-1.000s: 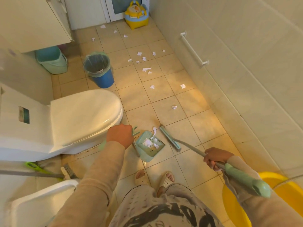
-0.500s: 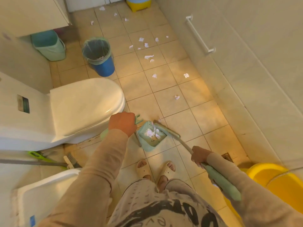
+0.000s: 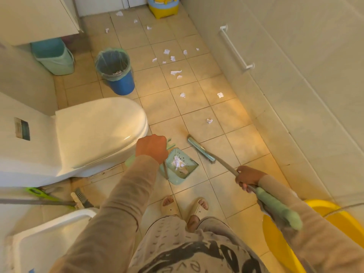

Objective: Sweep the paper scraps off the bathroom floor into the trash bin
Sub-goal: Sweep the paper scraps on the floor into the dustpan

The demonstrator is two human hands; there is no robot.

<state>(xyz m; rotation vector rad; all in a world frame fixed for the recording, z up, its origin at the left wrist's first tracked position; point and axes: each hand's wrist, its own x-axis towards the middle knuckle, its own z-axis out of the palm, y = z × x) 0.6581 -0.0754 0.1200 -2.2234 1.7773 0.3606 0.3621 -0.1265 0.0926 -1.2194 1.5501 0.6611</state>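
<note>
My left hand (image 3: 152,147) grips the upright handle of a pale green dustpan (image 3: 180,174) that stands on the floor in front of my feet, with white paper scraps (image 3: 178,164) lying in it. My right hand (image 3: 247,177) grips the grey shaft of a green broom, whose head (image 3: 201,150) rests on the tiles just right of the pan. Several loose paper scraps (image 3: 175,72) are scattered over the tiles farther off, the nearest one (image 3: 209,121) beyond the broom head. The blue trash bin (image 3: 115,70), lined with a green bag, stands past the toilet with some paper inside.
A white toilet (image 3: 94,133) fills the left side, close to the dustpan. A teal bin (image 3: 53,56) stands under the cabinet at far left. A yellow basin (image 3: 323,225) sits at my right. A yellow potty (image 3: 163,6) stands at the far wall, a towel rail (image 3: 235,48) on the right wall.
The broom head has drawn back from the mouth of the dustpan to the tiles at its right. My left hand and the pan have stayed in place.
</note>
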